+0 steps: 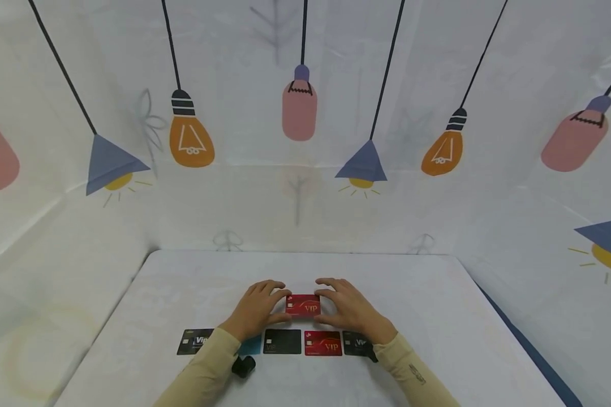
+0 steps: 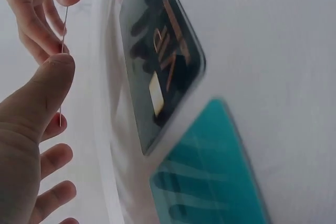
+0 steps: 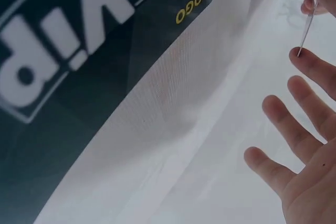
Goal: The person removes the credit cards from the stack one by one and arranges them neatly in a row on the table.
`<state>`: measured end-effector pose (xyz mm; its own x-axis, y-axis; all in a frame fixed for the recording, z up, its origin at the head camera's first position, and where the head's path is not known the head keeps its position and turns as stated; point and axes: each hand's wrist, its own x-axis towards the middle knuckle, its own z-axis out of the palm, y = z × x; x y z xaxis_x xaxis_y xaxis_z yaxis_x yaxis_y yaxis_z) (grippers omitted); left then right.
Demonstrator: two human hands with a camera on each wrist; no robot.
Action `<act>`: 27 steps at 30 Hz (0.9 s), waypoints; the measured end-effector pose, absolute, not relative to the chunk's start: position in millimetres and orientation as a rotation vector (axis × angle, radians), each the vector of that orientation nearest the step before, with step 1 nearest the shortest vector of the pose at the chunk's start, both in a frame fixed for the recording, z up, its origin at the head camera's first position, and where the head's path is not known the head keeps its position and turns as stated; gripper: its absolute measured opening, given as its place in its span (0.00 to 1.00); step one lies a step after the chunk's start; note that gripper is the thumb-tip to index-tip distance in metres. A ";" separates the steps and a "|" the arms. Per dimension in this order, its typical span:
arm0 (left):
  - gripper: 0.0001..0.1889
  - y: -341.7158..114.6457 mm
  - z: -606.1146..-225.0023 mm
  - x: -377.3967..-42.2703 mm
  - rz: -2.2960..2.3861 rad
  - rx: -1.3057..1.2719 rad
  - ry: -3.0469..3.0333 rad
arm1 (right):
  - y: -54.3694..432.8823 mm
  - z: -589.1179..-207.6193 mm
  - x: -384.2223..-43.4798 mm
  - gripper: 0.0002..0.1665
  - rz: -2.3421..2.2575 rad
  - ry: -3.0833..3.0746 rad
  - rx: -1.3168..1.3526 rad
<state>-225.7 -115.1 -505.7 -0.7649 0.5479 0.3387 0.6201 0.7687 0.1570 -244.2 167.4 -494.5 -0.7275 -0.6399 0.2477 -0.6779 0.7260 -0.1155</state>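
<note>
A red VIP card (image 1: 302, 306) is held up off the table between both hands in the head view. My left hand (image 1: 254, 308) pinches its left edge between thumb and forefinger; my right hand (image 1: 353, 308) pinches the right edge the same way. Seen from the left wrist, the card is edge-on, a thin line by the thumb (image 2: 50, 87). In the right wrist view, the other fingers (image 3: 291, 129) of the right hand are spread. Nearer the person lies a row of cards: black Vip (image 1: 192, 342), teal (image 1: 252, 346), black (image 1: 282, 346), red (image 1: 323, 343) and dark Vip (image 1: 355, 345).
The white table (image 1: 438, 316) has a wall sheet (image 1: 254, 209) with printed lamps behind it. A small black object (image 1: 243, 367) shows at the left wrist. Sleeves partly cover the outer black card, the teal card and the dark Vip card.
</note>
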 end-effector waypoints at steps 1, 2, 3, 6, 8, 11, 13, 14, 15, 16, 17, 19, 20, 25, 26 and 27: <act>0.30 -114.6 -505.7 -224.9 -0.393 -0.911 -2.687 | 168.8 -494.3 -243.5 0.35 0.302 -2.728 1.062; 0.30 -114.1 -505.6 -224.1 -0.403 -0.914 -2.680 | 170.3 -494.2 -242.9 0.35 0.305 -2.717 1.068; 0.31 -113.7 -505.5 -223.2 -0.415 -0.914 -2.673 | 171.8 -494.2 -242.3 0.35 0.309 -2.704 1.072; 0.32 -112.3 -505.0 -220.4 -0.451 -0.917 -2.658 | 175.9 -494.0 -240.5 0.35 0.334 -2.679 1.075; 0.32 -111.4 -505.0 -218.7 -0.462 -0.913 -2.651 | 178.2 -494.2 -239.6 0.35 0.357 -2.672 1.071; 0.33 -109.6 -505.4 -216.8 -0.474 -0.914 -2.633 | 181.1 -494.0 -237.4 0.35 0.396 -2.668 1.062; 0.33 -108.2 -505.7 -215.2 -0.479 -0.917 -2.627 | 183.3 -493.5 -235.2 0.36 0.413 -2.673 1.057; 0.33 -107.4 -505.9 -214.3 -0.480 -0.917 -2.625 | 184.5 -493.1 -234.0 0.36 0.422 -2.671 1.059; 0.33 -106.5 -505.9 -213.4 -0.480 -0.917 -2.623 | 185.7 -492.6 -232.7 0.36 0.428 -2.668 1.058; 0.33 -105.5 -505.4 -212.5 -0.487 -0.917 -2.623 | 187.0 -492.2 -231.5 0.36 0.433 -2.667 1.058; 0.33 -104.4 -505.2 -211.8 -0.483 -0.916 -2.625 | 188.4 -491.6 -230.2 0.36 0.440 -2.661 1.060; 0.32 -102.0 -504.4 -210.2 -0.488 -0.922 -2.616 | 191.2 -489.9 -227.3 0.36 0.456 -2.642 1.071; 0.32 -100.8 -504.0 -209.3 -0.492 -0.927 -2.609 | 192.5 -489.0 -225.7 0.36 0.463 -2.632 1.077; 0.31 -94.6 -500.6 -205.5 -0.512 -0.964 -2.567 | 200.6 -485.3 -217.4 0.35 0.483 -2.607 1.081; 0.31 -93.4 -500.2 -204.7 -0.511 -0.969 -2.562 | 202.5 -485.3 -216.0 0.35 0.478 -2.604 1.080; 0.31 -92.0 -499.8 -204.1 -0.512 -0.972 -2.557 | 204.4 -485.4 -214.5 0.36 0.476 -2.604 1.076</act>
